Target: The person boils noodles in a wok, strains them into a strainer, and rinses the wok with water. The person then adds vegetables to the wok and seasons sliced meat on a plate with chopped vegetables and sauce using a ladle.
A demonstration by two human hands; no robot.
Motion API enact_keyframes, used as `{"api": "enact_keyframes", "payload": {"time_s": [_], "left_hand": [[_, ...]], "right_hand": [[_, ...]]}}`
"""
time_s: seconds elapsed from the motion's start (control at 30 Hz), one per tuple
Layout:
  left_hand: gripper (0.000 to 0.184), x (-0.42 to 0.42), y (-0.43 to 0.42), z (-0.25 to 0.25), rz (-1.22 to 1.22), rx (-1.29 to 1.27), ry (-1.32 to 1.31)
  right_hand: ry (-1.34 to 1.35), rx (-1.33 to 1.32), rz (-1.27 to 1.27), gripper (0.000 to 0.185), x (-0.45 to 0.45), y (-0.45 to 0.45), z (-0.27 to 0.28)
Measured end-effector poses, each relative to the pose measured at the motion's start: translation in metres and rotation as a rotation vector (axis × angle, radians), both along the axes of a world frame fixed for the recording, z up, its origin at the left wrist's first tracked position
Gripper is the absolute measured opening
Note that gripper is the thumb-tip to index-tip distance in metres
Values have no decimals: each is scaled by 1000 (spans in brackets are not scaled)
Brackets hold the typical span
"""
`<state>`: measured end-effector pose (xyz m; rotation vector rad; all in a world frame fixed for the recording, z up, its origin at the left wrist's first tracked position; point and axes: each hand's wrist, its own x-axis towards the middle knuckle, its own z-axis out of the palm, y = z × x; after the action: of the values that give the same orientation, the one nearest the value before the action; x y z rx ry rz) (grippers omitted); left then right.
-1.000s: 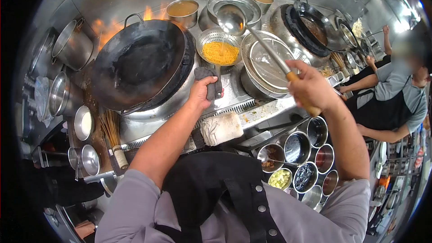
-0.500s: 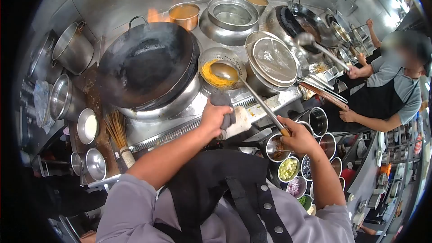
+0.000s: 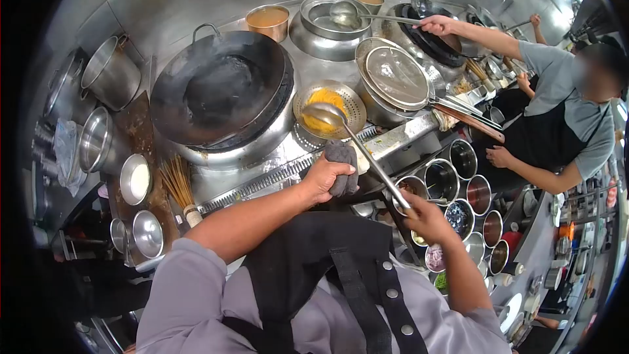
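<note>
My left hand (image 3: 318, 178) is closed round a dark grey cloth (image 3: 343, 169), just below a perforated metal strainer (image 3: 357, 113). Any handle inside the cloth is hidden. Yellow shredded food, perhaps egg or noodles (image 3: 327, 97), lies in the strainer. A long-handled ladle (image 3: 372, 160) is gripped by my right hand (image 3: 427, 215), and its bowl rests over or against the yellow food. Left of the strainer, a large black wok (image 3: 226, 88) sits on the burner, lightly steaming, with a dark wet-looking patch at its bottom.
A bamboo brush (image 3: 177, 183) and metal bowls are at left. Behind stand an orange-liquid pot (image 3: 268, 18) and a wide water pot (image 3: 311, 21). Mesh strainers (image 3: 396, 77) lie at right above several ingredient tins (image 3: 464, 157). A co-worker's arm (image 3: 488, 36) reaches in with another ladle (image 3: 386, 18).
My ladle's bowl has shifted slightly left and down over the strainer, and my left hand is a little lower. The co-worker's ladle has swung left over the water pot. Flames behind the wok are gone.
</note>
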<state>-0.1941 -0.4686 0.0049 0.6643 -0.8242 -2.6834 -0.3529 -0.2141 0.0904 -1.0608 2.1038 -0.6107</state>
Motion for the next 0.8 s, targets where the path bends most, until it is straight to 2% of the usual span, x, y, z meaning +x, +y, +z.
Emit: {"api": "enact_keyframes", "payload": {"time_s": [0.03,0.07,0.1,0.13,0.17,0.23,0.3,0.33,0.37,0.4,0.43,0.47,0.5,0.53,0.57,0.6,0.67,0.77,0.8], "left_hand": [[36,-2,-3,-1,2,0,-1],[34,-3,-4,-4,-38,-11,23],[33,-1,-1,-10,-79,-22,44],[30,-5,3,-16,-27,-27,-1],[28,7,8,-18,127,-184,-109],[36,36,-5,-17,140,-117,-111],[50,92,-28,-10,100,148,-119],[68,123,-30,7,166,93,-31],[79,150,-37,17,314,90,-63],[86,176,-44,23,448,8,-73],[83,199,-56,32,514,32,8],[86,214,-72,33,615,96,-47],[79,221,-89,29,631,46,25],[71,213,-105,35,766,96,-26],[64,202,-119,40,899,147,-78],[64,191,-132,38,904,141,-73],[42,175,-157,24,989,367,-99],[35,175,-176,8,864,484,-17],[21,174,-174,10,882,437,-93]], "right_hand": [[-94,61,-47,70,-7,7,5],[168,-91,74,67,-5,6,4],[229,41,-16,67,14,-10,4],[243,7,-19,68,26,-9,-7],[254,-58,34,69,37,-24,-23],[117,-196,9,71,20,0,-41],[476,-63,147,71,24,11,-32],[471,-74,158,71,28,13,-38],[331,-56,22,72,33,16,-43],[187,-30,-113,74,38,17,-48],[177,-30,-107,74,43,17,-59],[146,-145,-133,76,47,16,-74],[119,-266,-157,78,50,13,-82],[-7,-349,-168,80,57,1,-77],[-9,-356,-163,80,59,-7,-76],[-109,-391,-181,79,59,-14,-74],[-361,-450,-267,79,68,-32,-57],[-275,-444,-191,79,70,-40,-45],[-351,-448,-241,78,77,-44,-35]]}}
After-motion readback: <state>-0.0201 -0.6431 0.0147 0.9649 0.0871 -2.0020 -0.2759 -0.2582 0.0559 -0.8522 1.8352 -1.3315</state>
